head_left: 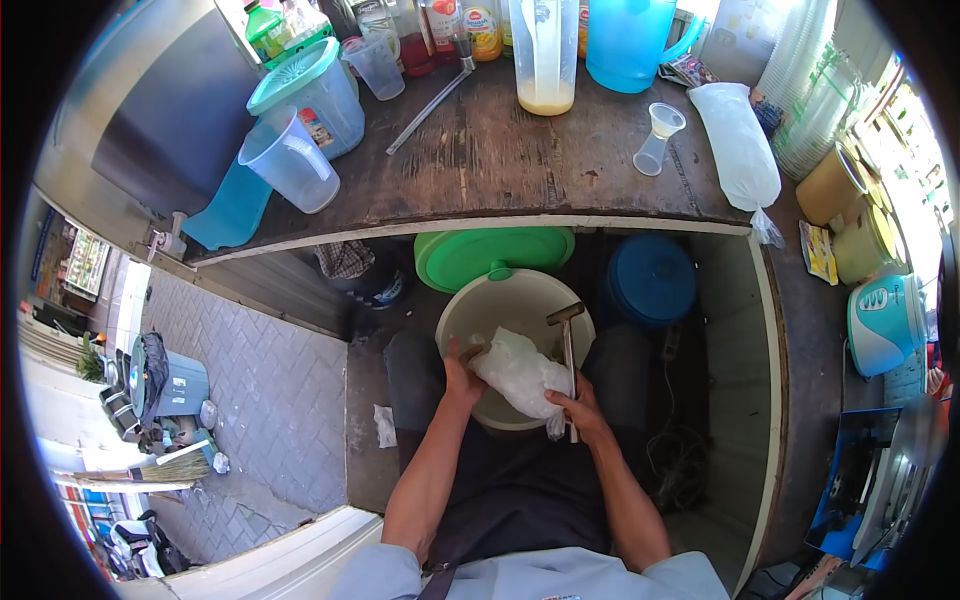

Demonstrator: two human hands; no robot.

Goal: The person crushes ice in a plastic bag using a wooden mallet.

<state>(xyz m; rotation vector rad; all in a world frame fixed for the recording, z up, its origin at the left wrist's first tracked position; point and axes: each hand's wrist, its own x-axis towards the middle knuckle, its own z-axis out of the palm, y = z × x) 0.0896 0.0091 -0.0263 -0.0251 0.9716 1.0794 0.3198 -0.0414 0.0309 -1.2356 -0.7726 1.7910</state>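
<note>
A clear plastic bag of ice (520, 370) lies slantwise over a cream bucket (455, 310) between my knees. My left hand (464, 374) grips the bag's left end, its fingers partly hidden beneath the bag. At the lower right end, my right hand (582, 408) is closed round the handle of a metal hammer (570, 345) and also touches the bag. The hammer stands roughly upright in view, its head at the top near the bucket's rim. The bucket's inside is partly hidden by the bag.
A green lid (450, 262) and a blue lidded bucket (651, 281) are under the wooden counter (480, 165). On the counter stand a measuring jug (290, 160), a tall pitcher (546, 70), a blue pitcher (625, 45), a double-ended plastic cup (657, 140) and a filled white bag (735, 145).
</note>
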